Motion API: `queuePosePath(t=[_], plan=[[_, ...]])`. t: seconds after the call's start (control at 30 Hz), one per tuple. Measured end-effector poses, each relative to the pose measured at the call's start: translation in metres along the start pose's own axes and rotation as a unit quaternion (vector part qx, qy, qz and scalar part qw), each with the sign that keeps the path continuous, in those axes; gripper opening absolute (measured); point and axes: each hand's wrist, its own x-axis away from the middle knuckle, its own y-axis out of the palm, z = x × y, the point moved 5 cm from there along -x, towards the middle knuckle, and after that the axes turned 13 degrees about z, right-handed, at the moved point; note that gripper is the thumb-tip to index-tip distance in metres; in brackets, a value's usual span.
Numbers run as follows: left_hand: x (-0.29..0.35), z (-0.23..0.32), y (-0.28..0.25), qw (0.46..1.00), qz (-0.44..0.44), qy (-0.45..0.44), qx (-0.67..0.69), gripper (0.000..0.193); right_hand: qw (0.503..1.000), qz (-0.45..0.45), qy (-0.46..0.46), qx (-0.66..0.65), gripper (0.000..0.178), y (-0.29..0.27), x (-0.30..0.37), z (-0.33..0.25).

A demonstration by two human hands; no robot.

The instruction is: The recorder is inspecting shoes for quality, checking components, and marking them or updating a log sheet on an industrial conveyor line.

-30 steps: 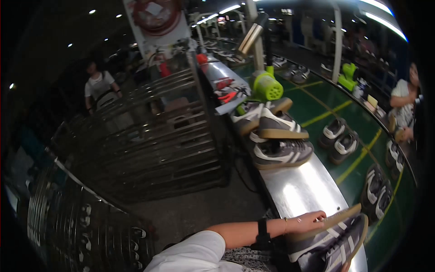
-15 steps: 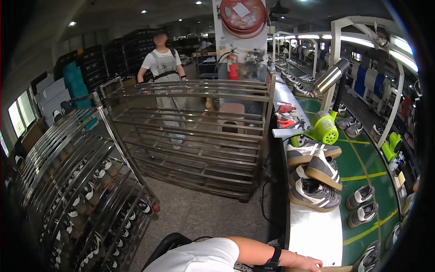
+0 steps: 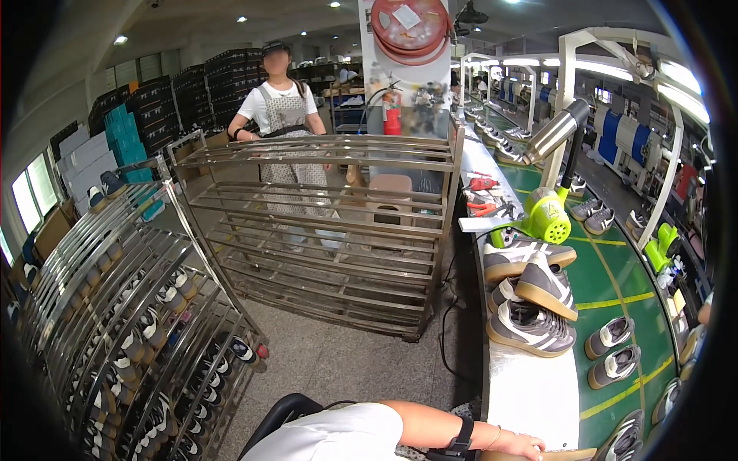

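My left arm, in a white sleeve with a black band at the wrist, reaches across the bottom to the bench. My left hand (image 3: pixel 526 446) has its fingers bent over a tan-soled shoe (image 3: pixel 570 455), mostly cut off by the lower edge. My right hand is out of view. Just beyond the hand lies the white bench top (image 3: pixel 533 399). A pile of grey shoes (image 3: pixel 532 329) with white stripes and tan soles stands farther along it. On the green conveyor to the right are a pair of grey shoes (image 3: pixel 613 364) and a nearer dark striped shoe (image 3: pixel 624 436).
A metal rack (image 3: pixel 323 223) stands ahead with a person (image 3: pixel 286 115) behind it. A rack (image 3: pixel 165 269) full of shoes is at the left. A green blower (image 3: pixel 549 219), red-handled tools (image 3: pixel 483 184) and a steel cylinder (image 3: pixel 555 137) are beyond the shoe pile.
The person behind the rack stands more upright, and one of their hands has come off the rack to hang at their side. My left hand stays at the same shoe.
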Motion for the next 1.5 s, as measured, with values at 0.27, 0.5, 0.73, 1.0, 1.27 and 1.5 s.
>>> queuePosePath(t=[0.27,0.5,0.73,1.0,1.27,1.5], plan=[[0.0,0.002,-0.003,0.999,0.001,0.017,-0.049,0.062,1.0,0.003,0.015,-0.021,0.036,-0.002,0.002,0.002],[0.002,0.003,-0.007,0.982,0.016,0.068,-0.176,0.065,0.999,0.006,0.026,-0.048,0.035,-0.003,0.003,0.004],[0.005,0.005,-0.01,0.967,0.034,0.1,-0.231,0.066,0.995,0.006,0.048,-0.088,0.033,-0.007,0.004,0.009],[-0.012,-0.012,-0.017,0.993,0.052,0.096,0.039,0.053,0.971,0.008,0.094,-0.221,0.032,-0.031,0.005,0.022],[-0.003,0.01,0.009,0.796,-0.097,-0.108,0.588,0.046,0.79,-0.009,0.211,-0.576,0.032,-0.063,0.039,0.042],[0.0,0.04,0.032,0.822,-0.005,-0.162,0.545,0.048,0.775,0.109,0.203,-0.588,0.042,-0.046,0.027,0.05]])
